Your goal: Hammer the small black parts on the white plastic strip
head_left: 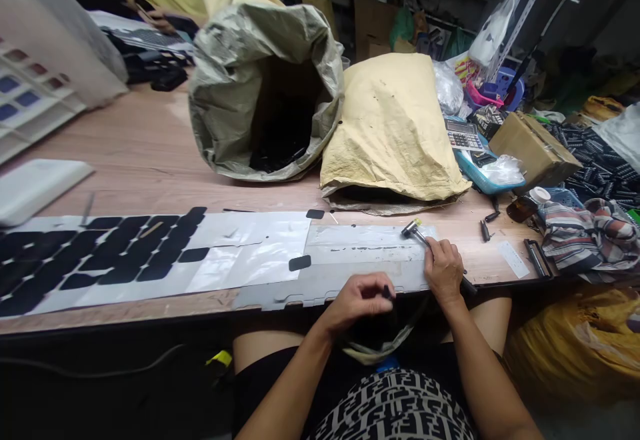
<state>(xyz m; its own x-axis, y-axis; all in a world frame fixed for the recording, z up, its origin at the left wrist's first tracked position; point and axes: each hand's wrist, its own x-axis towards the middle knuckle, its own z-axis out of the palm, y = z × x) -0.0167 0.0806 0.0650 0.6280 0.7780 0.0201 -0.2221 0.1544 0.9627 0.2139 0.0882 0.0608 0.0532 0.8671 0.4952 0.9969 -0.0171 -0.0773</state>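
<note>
black flat pieces (pixel 194 255), rounded at the corners, lie in slanting rows on a glossy white sheet (pixel 280 227); next to it, a dull grey sheet (pixel 360 273) with a notched front edge. behind these: a grey-lined sack (pixel 220 93), crinkled, its round mouth gaping on dark contents, then a yellow sack (pixel 390 120), creased and slumped. left hand (pixel 367 299): thumb and fingers drawn together in a pinch on a small black piece (pixel 387 292), held just off the front edge, above an open bag (pixel 370 356) at the lap; exact shape of the piece partly hidden. right hand (pixel 443 267): fingers closed around the handle of a hammer (pixel 414 229), its shiny metal head over the grey sheet. surface: wood-grain table (pixel 150 140). room: at far left, a white plastic crate (pixel 45 107); at right, a calculator (pixel 464 137), a cardboard box (pixel 535 150), a heap of ridged black parts (pixel 613 160) and a checked cloth (pixel 570 233); dim shelves behind.
</note>
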